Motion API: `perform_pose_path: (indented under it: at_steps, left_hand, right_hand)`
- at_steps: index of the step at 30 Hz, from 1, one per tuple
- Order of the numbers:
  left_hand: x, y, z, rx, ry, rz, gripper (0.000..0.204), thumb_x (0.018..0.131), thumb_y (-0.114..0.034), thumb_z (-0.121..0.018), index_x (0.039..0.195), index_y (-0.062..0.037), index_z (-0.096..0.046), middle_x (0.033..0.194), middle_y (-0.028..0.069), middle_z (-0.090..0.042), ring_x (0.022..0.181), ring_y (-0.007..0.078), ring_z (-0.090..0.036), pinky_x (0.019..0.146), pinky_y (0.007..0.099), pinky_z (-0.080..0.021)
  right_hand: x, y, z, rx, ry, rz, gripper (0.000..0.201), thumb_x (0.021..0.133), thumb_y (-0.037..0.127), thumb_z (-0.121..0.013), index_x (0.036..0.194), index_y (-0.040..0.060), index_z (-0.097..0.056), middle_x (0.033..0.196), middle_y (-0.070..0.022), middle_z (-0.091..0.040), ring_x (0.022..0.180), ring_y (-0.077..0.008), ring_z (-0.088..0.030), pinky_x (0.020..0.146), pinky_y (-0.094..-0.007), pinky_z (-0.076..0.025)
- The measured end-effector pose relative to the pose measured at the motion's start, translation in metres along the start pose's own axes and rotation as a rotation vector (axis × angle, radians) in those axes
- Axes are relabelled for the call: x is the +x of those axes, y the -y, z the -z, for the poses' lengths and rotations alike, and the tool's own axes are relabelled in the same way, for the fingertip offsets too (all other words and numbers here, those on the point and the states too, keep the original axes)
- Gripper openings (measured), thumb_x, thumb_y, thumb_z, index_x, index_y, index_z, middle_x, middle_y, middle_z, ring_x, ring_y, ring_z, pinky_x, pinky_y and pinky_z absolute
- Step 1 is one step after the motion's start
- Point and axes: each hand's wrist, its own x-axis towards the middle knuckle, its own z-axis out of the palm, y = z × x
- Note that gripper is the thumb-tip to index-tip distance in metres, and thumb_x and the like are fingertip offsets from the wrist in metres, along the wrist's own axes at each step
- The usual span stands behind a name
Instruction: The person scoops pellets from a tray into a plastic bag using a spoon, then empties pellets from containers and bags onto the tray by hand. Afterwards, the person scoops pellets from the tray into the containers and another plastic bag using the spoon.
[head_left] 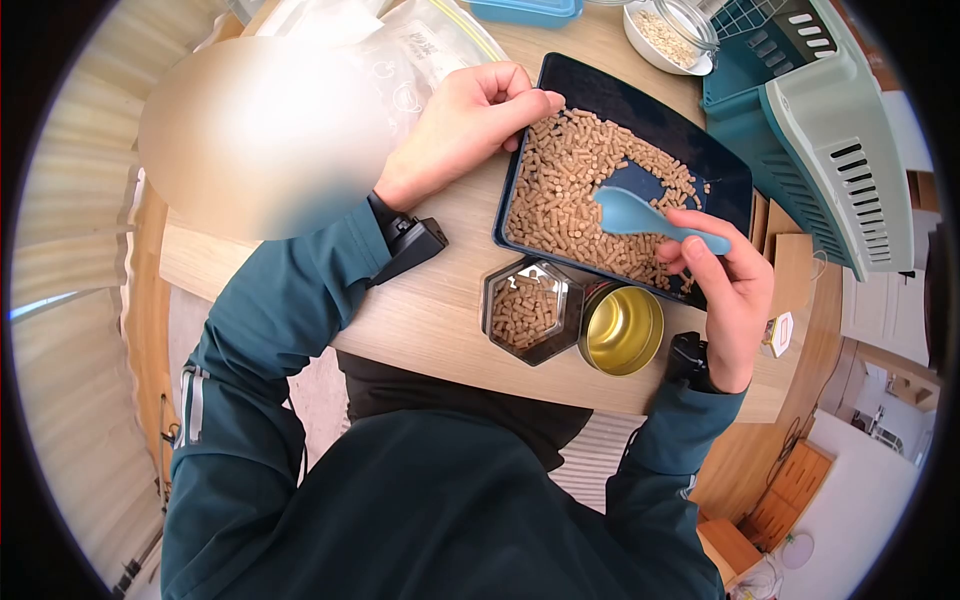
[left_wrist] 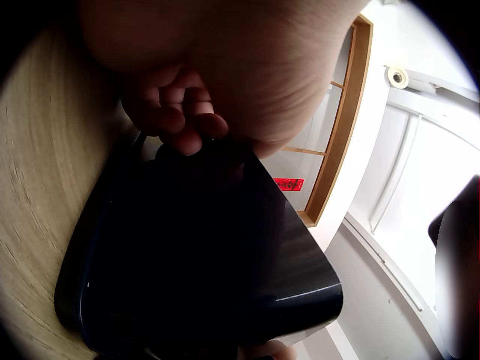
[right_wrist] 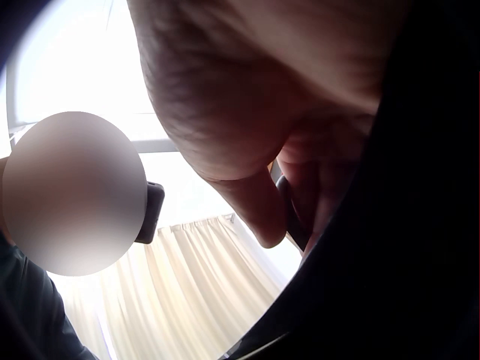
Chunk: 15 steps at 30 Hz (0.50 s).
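A dark blue tray (head_left: 625, 98) holds a spread of tan wood-like pellets (head_left: 565, 195), with a bare patch of its floor showing toward the far right. My left hand (head_left: 465, 125) grips the tray's left far corner, thumb over the rim; in the left wrist view its fingers (left_wrist: 169, 120) curl against the outer wall. Pinched by its handle in my right hand (head_left: 738, 285) is a light blue spoon (head_left: 628, 212), its bowl down over the pellets. Close before the tray stand a clear hexagonal jar (head_left: 492, 318) with pellets inside and a gold-lined tin (head_left: 622, 330).
A teal and grey pet carrier (head_left: 845, 165) stands right of the tray. At the back are a white bowl (head_left: 640, 42) of oat-like flakes, a blue container (head_left: 525, 10) and a zip bag (head_left: 435, 45). The wooden table's (head_left: 420, 320) front edge runs near my body.
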Motion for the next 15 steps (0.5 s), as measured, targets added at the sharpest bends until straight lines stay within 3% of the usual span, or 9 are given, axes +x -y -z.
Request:
perform_pose_path:
  at_steps: [15]
  left_hand:
    - [0.0004, 0.001, -0.0003, -0.005, -0.012, -0.005, 0.031, 0.101, -0.026, -0.072, 0.077, -0.012, -0.058, 0.086, -0.006, -0.067, 0.071, 0.0006, -0.048, 0.063, 0.0206, -0.04]
  right_hand:
    - [0.0027, -0.0062, 0.0105, 0.163, -0.024, 0.015, 0.029, 0.104, 0.014, -0.064, 0.123, -0.0064, -0.072, 0.094, -0.0128, -0.077, 0.085, -0.0152, -0.071, 0.078, -0.0263, -0.054]
